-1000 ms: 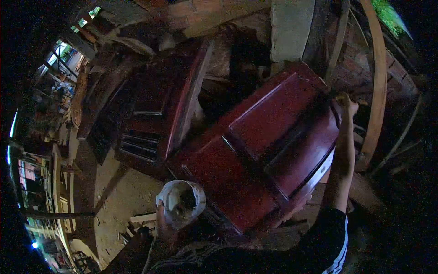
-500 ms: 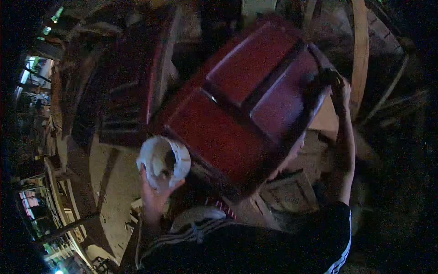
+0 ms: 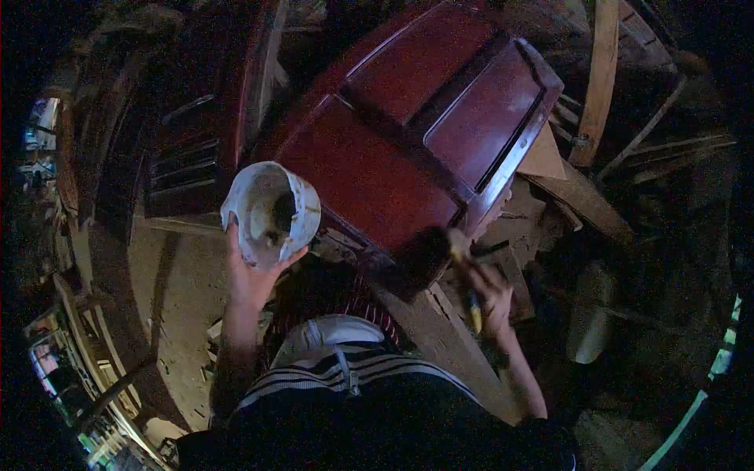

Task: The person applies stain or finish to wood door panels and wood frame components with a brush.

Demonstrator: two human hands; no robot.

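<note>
My left hand (image 3: 255,275) holds a stained white plastic tub (image 3: 271,212) from below, its open top tilted so that dark residue shows inside. A dark red panelled wooden piece (image 3: 369,177) lies slanted in front of me, with a glossy sheen along its right edge. Near its lower right corner, my right hand (image 3: 491,298) is wrapped round a brush (image 3: 457,239) with a yellowish handle end. Shadow and blur hide the bristles.
Another dark red panel with slats (image 3: 184,169) stands at the left. Wooden boards (image 3: 601,78) lean at the upper right, and a plank (image 3: 440,330) lies below the red piece. A pale cylindrical object (image 3: 591,314) is at the right.
My right hand has come down from the red piece's upper right edge to its lower right corner. The tub and the red piece appear higher in view.
</note>
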